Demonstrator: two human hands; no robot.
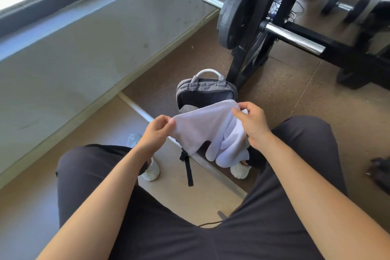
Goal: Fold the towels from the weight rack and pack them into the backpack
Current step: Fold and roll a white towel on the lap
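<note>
Left hand [155,133] and right hand [252,123] pinch the towel [202,126] taut for folding, open backpack [205,93] waiting at twelve o'clock

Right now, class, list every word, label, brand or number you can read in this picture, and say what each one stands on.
None can be read.
Weight plate: any raised marks on its face are too blurred to read.
Backpack: no label or brand shows.
Towel, held by the left hand and the right hand: plain white, no print.
Shoe: no logo shows.
</note>
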